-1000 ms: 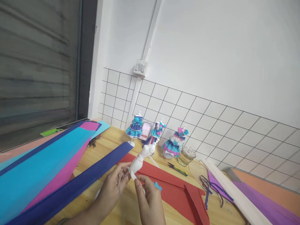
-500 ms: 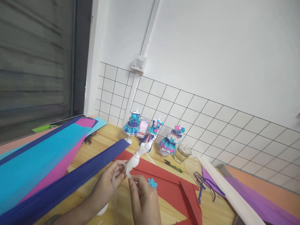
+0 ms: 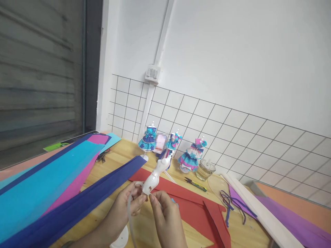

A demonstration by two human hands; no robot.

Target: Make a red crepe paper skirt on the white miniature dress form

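A small white dress form [image 3: 152, 179], bare and tilted to the right, is held up over the table. My left hand [image 3: 126, 203] is closed around its lower end, and a thin whitish strip [image 3: 129, 213] loops down from those fingers. My right hand [image 3: 168, 217] pinches at the form's bottom edge; its fingertips hide whatever is between them. Behind the right fingers, a blue paper flower [image 3: 175, 201] shows only in part. Red sheets [image 3: 191, 199] lie under and beyond the hands. A white round piece [image 3: 121, 238] sits below my left forearm.
Several dress forms in frilled paper dresses, such as a pink-and-blue one [image 3: 191, 158], stand at the back by a glass jar [image 3: 206, 168] and yellow snips [image 3: 196, 184]. Long blue paper [image 3: 77, 203] lies left. A pale roll [image 3: 258, 210] and dark blue cords [image 3: 234, 203] lie right.
Both hands and the dress form have shifted slightly right and down in view. The right hand now covers much of the blue flower. More of the white round piece shows.
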